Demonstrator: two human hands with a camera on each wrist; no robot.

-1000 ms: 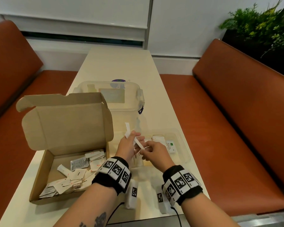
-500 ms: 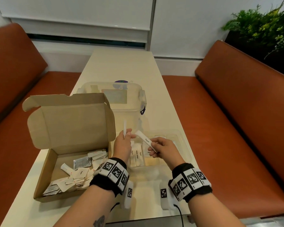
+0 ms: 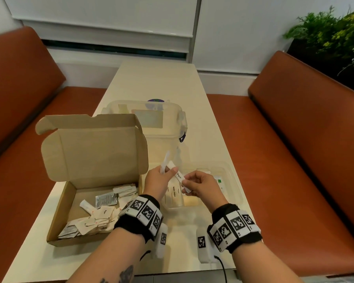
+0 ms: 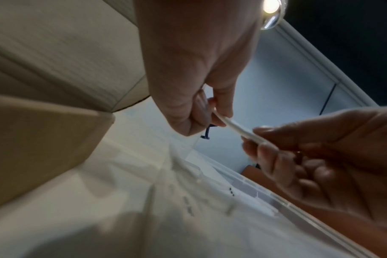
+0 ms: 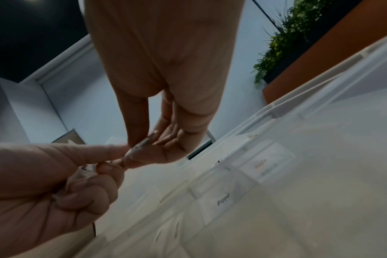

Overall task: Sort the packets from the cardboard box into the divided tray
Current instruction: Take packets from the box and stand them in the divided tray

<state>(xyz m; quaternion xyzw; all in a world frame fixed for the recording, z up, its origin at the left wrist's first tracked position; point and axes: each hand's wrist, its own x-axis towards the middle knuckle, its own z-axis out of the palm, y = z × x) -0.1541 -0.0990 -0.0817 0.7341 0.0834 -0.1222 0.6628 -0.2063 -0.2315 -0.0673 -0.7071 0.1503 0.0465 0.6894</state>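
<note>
My left hand [image 3: 166,173] pinches a thin white stick packet [image 3: 165,161] that points upward above the table. My right hand [image 3: 185,185] pinches a white stick packet marked Sugar [image 3: 179,176], held slantwise between the two hands. Its upper end lies against my left thumb; in the left wrist view the Sugar stick [image 4: 239,128] spans from my left fingers to my right fingers. Both hands hover over the left end of the clear divided tray [image 3: 234,172], where sugar sticks [image 3: 174,192] lie in one compartment. The open cardboard box [image 3: 58,213] on the left holds several loose packets [image 3: 104,201].
A clear lidded container [image 3: 161,127] stands behind the box and tray. The box's raised lid [image 3: 94,148] stands just left of my left hand. Orange benches [image 3: 294,139] flank the narrow table, and a plant [image 3: 331,37] stands at the back right. The tray's labelled compartments [image 5: 223,202] show below my right wrist.
Half a second ago the hands were apart with one stick each. They have come together, and the Sugar stick's upper end now lies against my left thumb.
</note>
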